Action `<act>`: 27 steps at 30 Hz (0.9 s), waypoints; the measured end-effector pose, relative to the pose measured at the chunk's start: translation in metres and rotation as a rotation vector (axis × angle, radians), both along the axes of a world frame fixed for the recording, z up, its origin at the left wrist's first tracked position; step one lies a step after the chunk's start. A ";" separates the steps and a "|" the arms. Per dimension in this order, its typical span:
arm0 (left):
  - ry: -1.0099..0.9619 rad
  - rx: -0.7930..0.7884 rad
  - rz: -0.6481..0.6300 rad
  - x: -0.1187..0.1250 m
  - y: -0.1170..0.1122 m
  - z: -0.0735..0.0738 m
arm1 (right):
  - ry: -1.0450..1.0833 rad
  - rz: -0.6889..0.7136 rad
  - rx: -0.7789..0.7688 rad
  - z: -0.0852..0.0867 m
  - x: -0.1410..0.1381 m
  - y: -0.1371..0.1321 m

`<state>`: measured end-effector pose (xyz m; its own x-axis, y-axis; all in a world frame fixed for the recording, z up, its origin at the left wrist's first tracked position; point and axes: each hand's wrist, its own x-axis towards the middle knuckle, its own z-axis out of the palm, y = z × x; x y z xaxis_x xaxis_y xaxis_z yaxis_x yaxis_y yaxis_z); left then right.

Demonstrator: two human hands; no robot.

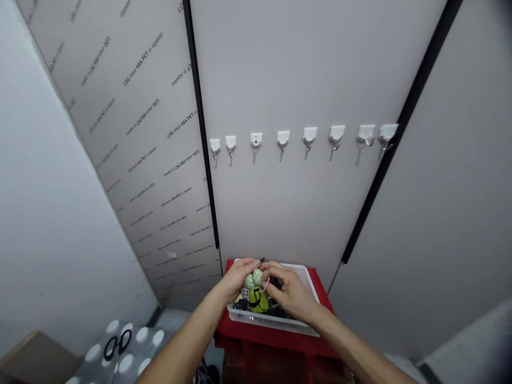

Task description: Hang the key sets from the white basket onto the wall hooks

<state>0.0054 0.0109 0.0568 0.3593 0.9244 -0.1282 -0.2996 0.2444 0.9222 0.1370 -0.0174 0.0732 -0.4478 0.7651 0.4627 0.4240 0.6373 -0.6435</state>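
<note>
A white plastic basket (280, 322) holds a jumble of small items in front of me. My left hand (238, 278) curves over its left side, fingers bent, close against a pale green rounded bundle (254, 277). What its fingertips hold is hidden. My right hand (292, 292) reaches in from the right and pinches a thin pink loop (266, 285) between thumb and fingers. Just below the pale green bundle lies a yellow-green item (258, 300) with a dark marking. Dark small things surround it, too small to name.
Under the basket is a red cloth-like cover (276, 336). Several white adhesive hooks (282, 140) run in a row across the light panel (288, 213) ahead, between black strips. At lower left stand plastic-wrapped packs (126, 362) with white caps and a cardboard box (38, 357).
</note>
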 end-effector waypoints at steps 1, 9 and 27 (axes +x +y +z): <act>-0.042 0.014 0.031 0.003 -0.001 0.000 | -0.021 0.003 0.021 -0.002 0.000 -0.001; -0.160 0.088 0.192 0.009 -0.003 0.008 | 0.093 -0.196 0.082 -0.012 -0.001 -0.002; 0.334 0.480 0.343 -0.026 0.017 0.027 | -0.248 -0.298 0.000 0.060 -0.041 0.053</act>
<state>-0.0203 0.0281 0.0841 0.0483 0.9612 0.2716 0.0331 -0.2733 0.9614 0.0958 0.0357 0.1336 -0.3041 0.8784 0.3687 0.7332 0.4629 -0.4981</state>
